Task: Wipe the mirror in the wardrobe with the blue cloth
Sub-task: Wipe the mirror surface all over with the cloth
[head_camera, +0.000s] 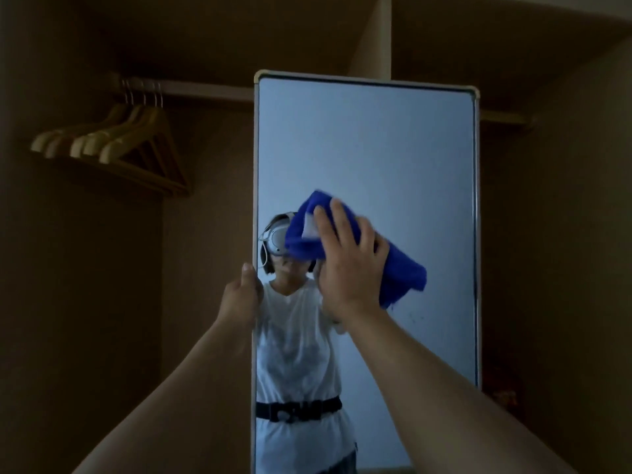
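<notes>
Mirror (393,148): tall framed panel at centre frame, standing inside the dim wardrobe; I judge it rigid, smooth and breakable, and possibly free to tip, since I cannot see how it is fixed.
Blue cloth (400,268): bunched against the glass at mid-height, slightly right of centre; soft, light and limp, so I expect it to fold under the palm and slide easily on glass.
Right hand (349,265): I have it spread flat over the cloth, fingers extended and pressing it to the mirror; the grip is by pressure, not by a closed fist, as far as I can see.
Left hand (241,295): fingers curled round the mirror's left edge at centre left of the frame, holding the frame steady against the push.
Where to take hold: I would keep the cloth under the whole palm so no loose corner trails, and keep the mirror held by its frame edge, never by the glass face.
Handling risk: in my judgement, heavy pressure near the top could rock the panel; light, even strokes suit it.
Small dark specks (415,318): faint marks on the glass below and right of the cloth; too small for me to identify.
Wooden hangers (113,138): cluster on the rail (191,88), upper left of the frame, well apart from the mirror.
Reflection: a person in a white top, partly hidden by the cloth.
</notes>
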The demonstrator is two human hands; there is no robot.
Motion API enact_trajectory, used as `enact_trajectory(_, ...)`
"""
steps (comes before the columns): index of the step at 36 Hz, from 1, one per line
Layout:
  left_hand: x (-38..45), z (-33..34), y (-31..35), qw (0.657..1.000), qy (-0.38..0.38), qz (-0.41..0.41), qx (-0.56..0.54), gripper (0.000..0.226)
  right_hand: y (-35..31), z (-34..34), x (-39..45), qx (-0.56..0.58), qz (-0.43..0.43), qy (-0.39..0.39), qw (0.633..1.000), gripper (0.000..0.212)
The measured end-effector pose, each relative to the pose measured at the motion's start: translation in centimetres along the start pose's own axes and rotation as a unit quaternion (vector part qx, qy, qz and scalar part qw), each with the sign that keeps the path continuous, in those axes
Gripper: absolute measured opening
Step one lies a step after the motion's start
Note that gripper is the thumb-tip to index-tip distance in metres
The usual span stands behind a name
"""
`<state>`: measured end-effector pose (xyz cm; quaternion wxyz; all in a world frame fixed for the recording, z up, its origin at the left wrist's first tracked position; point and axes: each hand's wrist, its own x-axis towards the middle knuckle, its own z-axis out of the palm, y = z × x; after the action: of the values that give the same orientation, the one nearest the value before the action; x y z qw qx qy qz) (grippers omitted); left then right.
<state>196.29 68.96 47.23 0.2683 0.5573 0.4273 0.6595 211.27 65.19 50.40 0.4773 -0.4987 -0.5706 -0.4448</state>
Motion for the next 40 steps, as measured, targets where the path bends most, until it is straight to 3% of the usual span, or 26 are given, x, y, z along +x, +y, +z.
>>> enact_trajectory(7,-0.2,-0.1,-0.1,0.999,-0.019,-0.003,-0.026,0.053,-0.7,0.4,4.8,-0.012,0.032,0.014,0.999,0.07)
enact_trajectory(12,-0.3,-0.2,-0.4,0.999,-0.028,0.002,-0.014,0.053,-1.1,1.1,1.2,-0.021,-0.051,0.032,0.998,0.054)
enact_trajectory(17,0.0,-0.2,0.0,1.0,-0.013,0.007,-0.004,0.053,-1.5,2.0,-3.5,-0.024,-0.114,0.051,0.992,0.057)
enact_trajectory(20,0.0,-0.1,0.1,1.0,-0.017,-0.001,-0.008,0.052,-1.5,2.2,-5.7,-0.03,-0.126,0.03,0.991,0.067)
enact_trajectory(24,-0.1,-0.3,0.2,0.998,-0.031,-0.044,-0.014,0.053,-1.4,1.7,-7.9,-0.015,-0.15,-0.001,0.989,0.06)
enact_trajectory(32,0.0,-0.6,0.7,0.993,-0.044,-0.101,-0.043,0.054,-3.2,-0.3,-2.7,0.006,-0.113,-0.052,0.992,0.067)
enact_trajectory(40,-0.4,-0.8,-0.7,0.993,-0.063,-0.083,-0.055,0.044,-5.0,-0.2,0.7,0.008,-0.063,-0.055,0.996,0.073)
